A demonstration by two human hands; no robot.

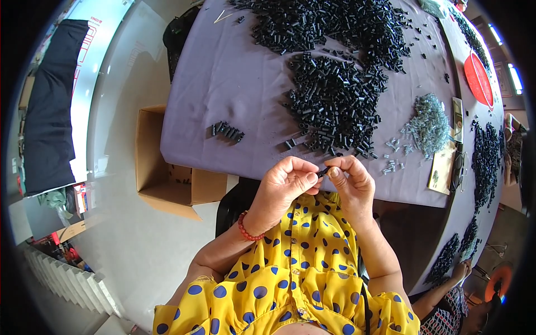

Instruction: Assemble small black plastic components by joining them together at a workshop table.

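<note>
Just off the table's near edge, my two hands meet fingertip to fingertip. Thumb and fingers of my left hand (290, 181) pinch a small black plastic tube (322, 172). My right hand (353, 185) is closed in a pinch at the tube's other end; whatever lies between its fingertips is mostly hidden. Beyond them spreads a large heap of black tubes (338, 95). A short row of black pieces (227, 132) lies to the left. On the right is a pile of small clear plastic pieces (429, 127), with several scattered toward my right hand.
The table (201, 78) has a lilac cloth. An open cardboard box (151, 162) stands below its left corner. Right of the clear pile are a card (442, 167) and glasses (459, 170). Farther right are a red basket (478, 81), more black heaps (486, 162) and another person's arm (441, 293).
</note>
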